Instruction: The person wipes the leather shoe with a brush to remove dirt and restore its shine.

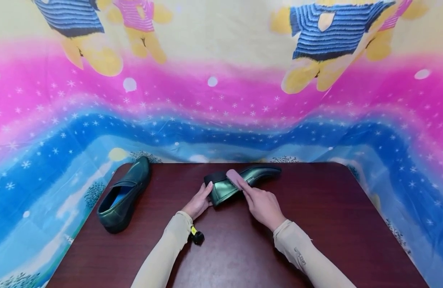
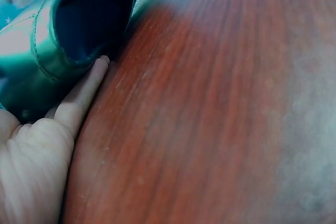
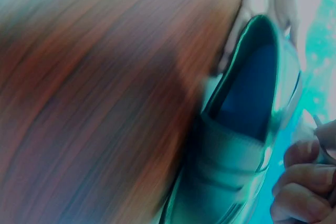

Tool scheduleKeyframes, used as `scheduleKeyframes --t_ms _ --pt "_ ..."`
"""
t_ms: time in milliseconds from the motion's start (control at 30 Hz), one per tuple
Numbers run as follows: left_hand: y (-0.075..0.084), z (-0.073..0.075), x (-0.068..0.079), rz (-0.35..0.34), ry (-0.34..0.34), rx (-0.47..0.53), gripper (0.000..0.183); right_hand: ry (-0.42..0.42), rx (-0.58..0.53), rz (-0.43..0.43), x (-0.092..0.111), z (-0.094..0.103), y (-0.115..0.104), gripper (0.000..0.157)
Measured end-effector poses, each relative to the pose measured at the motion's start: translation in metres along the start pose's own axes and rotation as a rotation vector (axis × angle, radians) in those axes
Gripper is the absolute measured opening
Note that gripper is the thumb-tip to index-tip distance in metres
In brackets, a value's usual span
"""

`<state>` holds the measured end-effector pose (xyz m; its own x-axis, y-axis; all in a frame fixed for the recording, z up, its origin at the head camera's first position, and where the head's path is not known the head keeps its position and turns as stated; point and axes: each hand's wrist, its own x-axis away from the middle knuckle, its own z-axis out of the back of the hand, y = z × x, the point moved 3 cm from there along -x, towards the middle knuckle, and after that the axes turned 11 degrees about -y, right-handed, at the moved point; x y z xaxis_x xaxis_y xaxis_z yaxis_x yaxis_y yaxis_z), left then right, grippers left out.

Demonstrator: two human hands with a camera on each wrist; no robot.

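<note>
A dark green loafer point(image 1: 223, 191) lies tipped on its side at the far middle of the table, toe to the right and black heel facing away. My left hand point(image 1: 197, 203) grips it round the heel end, thumb over the back of the heel; in the left wrist view one finger reaches along the shoe's opening point(image 2: 92, 19). My right hand point(image 1: 265, 206) holds a brush with a pinkish back point(image 1: 234, 178) against the upward side of the loafer. Curled fingers point(image 3: 302, 198) of that hand show in the right wrist view, where most of the brush is out of frame.
A second green loafer point(image 1: 125, 194) stands upright at the table's left side, with a blue insole. The dark red wooden table point(image 1: 315, 208) has its far edge close behind the held loafer. A patterned cloth point(image 1: 221, 100) with bears and snowflakes hangs round the back and sides.
</note>
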<state>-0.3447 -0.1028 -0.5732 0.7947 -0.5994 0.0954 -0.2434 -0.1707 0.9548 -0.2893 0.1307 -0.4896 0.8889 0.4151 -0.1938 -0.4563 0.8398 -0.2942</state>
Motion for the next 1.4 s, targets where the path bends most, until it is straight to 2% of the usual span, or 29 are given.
scheduleKeyframes --t_ms 133,267,400,567,667,800,933,1067,1200,1300,1400 --pt "-0.001 -0.001 0.001 0.002 0.006 0.011 0.08 -0.044 0.026 0.06 -0.002 -0.007 -0.012 0.054" --pt "-0.001 -0.001 0.001 -0.003 0.006 0.016 0.077 -0.02 0.069 0.038 -0.001 -0.008 -0.008 0.056" --pt "0.001 0.0 0.001 -0.012 0.002 0.007 0.075 0.051 0.123 -0.012 -0.002 0.001 0.006 0.057" --pt "0.001 0.002 0.002 -0.024 -0.002 -0.01 0.073 0.04 0.135 -0.128 -0.004 0.015 0.023 0.058" --pt "-0.001 0.001 0.002 -0.023 0.0 -0.005 0.073 0.041 0.128 -0.164 -0.004 0.018 0.021 0.056" --pt "-0.001 0.001 0.002 -0.013 0.0 0.009 0.074 0.054 0.078 -0.116 -0.004 0.015 0.007 0.05" --pt "0.0 0.001 0.0 -0.028 0.001 0.009 0.074 0.004 0.018 -0.02 -0.004 0.009 -0.008 0.049" --pt "0.002 0.001 0.0 -0.03 0.009 0.016 0.072 -0.011 0.038 0.003 -0.005 0.007 -0.01 0.049" --pt "0.001 -0.001 0.001 -0.021 -0.004 -0.001 0.071 0.052 0.103 -0.045 -0.004 0.012 0.004 0.044" --pt "0.0 0.0 0.001 -0.021 -0.004 -0.006 0.071 0.092 0.141 -0.112 -0.004 0.018 0.016 0.042" --pt "-0.001 0.001 0.001 -0.018 0.005 -0.003 0.072 0.09 0.144 -0.166 -0.004 0.022 0.024 0.043"
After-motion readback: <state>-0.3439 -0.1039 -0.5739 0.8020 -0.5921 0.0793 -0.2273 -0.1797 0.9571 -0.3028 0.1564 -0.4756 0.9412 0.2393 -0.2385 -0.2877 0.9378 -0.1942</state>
